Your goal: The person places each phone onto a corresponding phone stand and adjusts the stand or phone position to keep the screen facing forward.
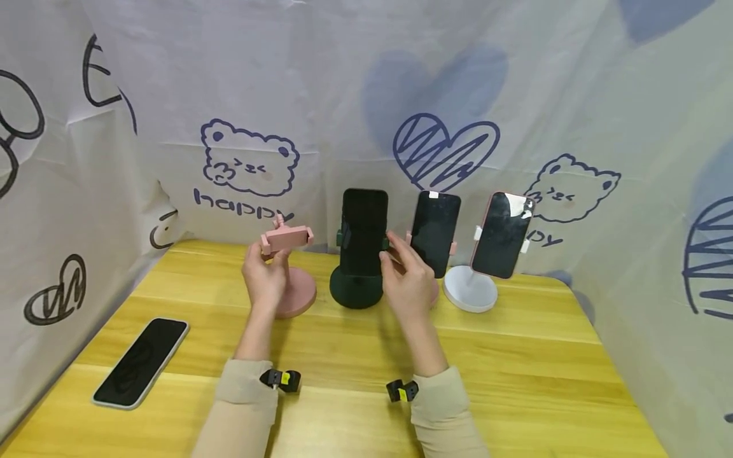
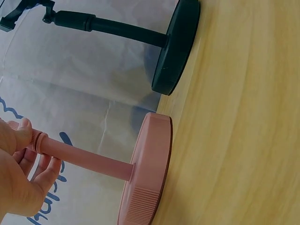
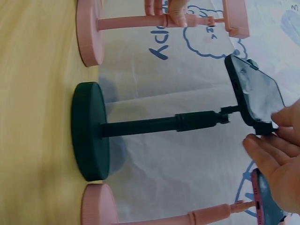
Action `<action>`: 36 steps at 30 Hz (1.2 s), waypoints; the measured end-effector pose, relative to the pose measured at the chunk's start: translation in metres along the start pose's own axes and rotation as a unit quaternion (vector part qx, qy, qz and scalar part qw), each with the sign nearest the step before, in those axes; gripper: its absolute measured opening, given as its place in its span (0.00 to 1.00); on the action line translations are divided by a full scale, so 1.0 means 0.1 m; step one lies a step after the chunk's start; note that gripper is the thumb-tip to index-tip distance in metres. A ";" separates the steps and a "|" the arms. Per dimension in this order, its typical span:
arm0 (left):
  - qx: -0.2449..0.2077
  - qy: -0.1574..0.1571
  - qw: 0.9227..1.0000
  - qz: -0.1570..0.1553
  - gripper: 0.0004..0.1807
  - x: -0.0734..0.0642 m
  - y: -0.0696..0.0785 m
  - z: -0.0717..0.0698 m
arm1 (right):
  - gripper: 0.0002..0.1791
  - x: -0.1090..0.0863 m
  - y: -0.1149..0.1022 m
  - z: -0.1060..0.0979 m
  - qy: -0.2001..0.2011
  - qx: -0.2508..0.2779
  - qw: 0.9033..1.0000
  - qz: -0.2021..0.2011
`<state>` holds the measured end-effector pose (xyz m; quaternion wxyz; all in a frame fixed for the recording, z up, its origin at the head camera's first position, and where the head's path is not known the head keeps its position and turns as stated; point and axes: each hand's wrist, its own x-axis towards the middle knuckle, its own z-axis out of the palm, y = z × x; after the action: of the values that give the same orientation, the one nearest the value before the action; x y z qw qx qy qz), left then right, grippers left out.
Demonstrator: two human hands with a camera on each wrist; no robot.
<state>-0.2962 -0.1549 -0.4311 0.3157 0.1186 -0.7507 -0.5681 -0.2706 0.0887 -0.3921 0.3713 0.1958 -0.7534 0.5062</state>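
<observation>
My left hand (image 1: 265,280) grips the upper post of a pink phone stand (image 2: 89,161), just under its unfilled clamp (image 1: 286,239). The thumb and fingers wrap the post around its collar, and the round base stands on the table. Right beside it is a dark green phone stand (image 3: 145,126) with a black phone (image 1: 364,229) upright in its clamp. At the right edge of that phone, my right hand (image 1: 409,286) pinches the green clamp's side arm (image 3: 263,128) between thumb and fingers.
To the right, a second pink stand (image 3: 99,206) bears a phone (image 1: 435,229), and a white stand (image 1: 471,291) bears a tilted phone (image 1: 502,235). Another phone (image 1: 140,362) with a pale case lies at the table's left. A printed cloth (image 1: 343,76) hangs behind.
</observation>
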 end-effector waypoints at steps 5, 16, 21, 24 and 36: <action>-0.003 0.005 1.000 0.005 0.20 -0.01 -0.01 0.03 | 0.23 0.02 -0.04 -0.08 -0.041 -0.015 0.999 0.025; -0.005 0.005 1.000 0.010 0.19 -0.02 -0.01 0.02 | 0.23 0.23 -0.47 0.10 -0.110 -0.042 0.979 -0.166; -0.001 0.004 1.000 0.010 0.19 -0.01 -0.01 0.03 | 0.26 0.34 -0.62 0.30 -0.235 -0.111 0.942 -0.214; 0.001 0.005 1.000 0.012 0.19 0.01 -0.02 0.03 | 0.29 0.39 -0.67 0.45 -0.281 -0.166 0.916 -0.233; 0.006 -0.003 1.000 0.006 0.17 0.00 -0.03 0.02 | 0.27 0.52 -0.74 0.86 -0.352 -0.301 0.850 -0.251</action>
<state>-0.2974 -0.1544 -0.4340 0.3165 0.1142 -0.7556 -0.5620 -0.2854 -0.0152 -0.3257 0.2360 0.4221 -0.8743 0.0414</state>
